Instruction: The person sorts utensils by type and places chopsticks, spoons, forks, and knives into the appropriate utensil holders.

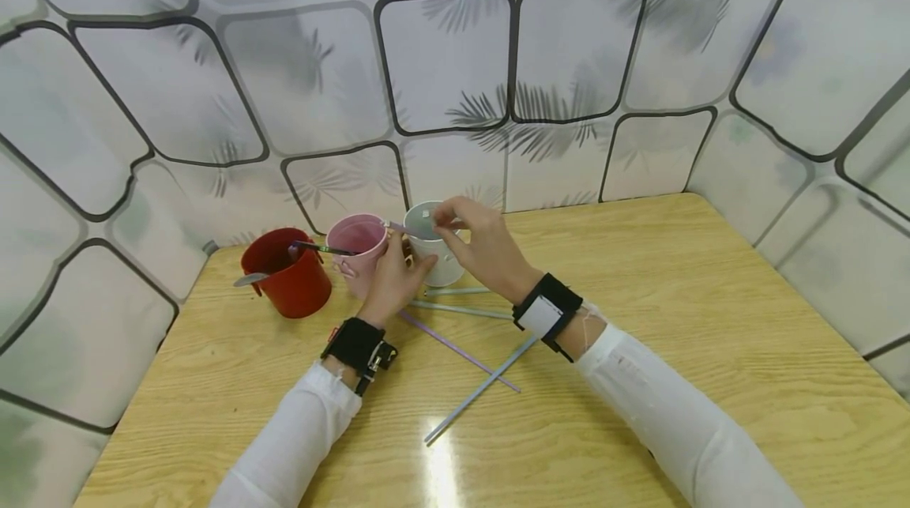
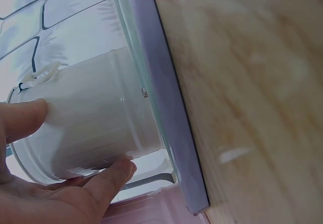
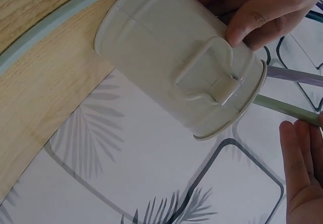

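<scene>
The white bucket (image 1: 446,269) stands near the centre of the frame, close to the wall, with its mouth up. It is smooth and round, with a rolled rim and a small looped handle on its side. The left hand (image 1: 393,279) is half closed around its wall, the thumb on one side and the fingers on the other. The right hand (image 1: 490,247) is above the mouth, nearly closed; its thumb and fingers pinch the end of a thin green stick (image 3: 285,108), which goes into the bucket. A straight purple stick (image 3: 298,76) also comes out of this mouth.

Just left of it is the pink bucket (image 1: 358,231), and further left the red bucket (image 1: 302,291), rather shiny, with a grey flat handle (image 1: 251,280) over its rim. A dark slender stick (image 1: 323,248) reaches across between these two. Below the centre, long thin sticks (image 1: 479,393) lie crossed on the counter (image 1: 682,318), which has yellowish wood grain. Behind, the pale wall (image 1: 455,58) carries rounded dark outlines and feathery leaves.
</scene>
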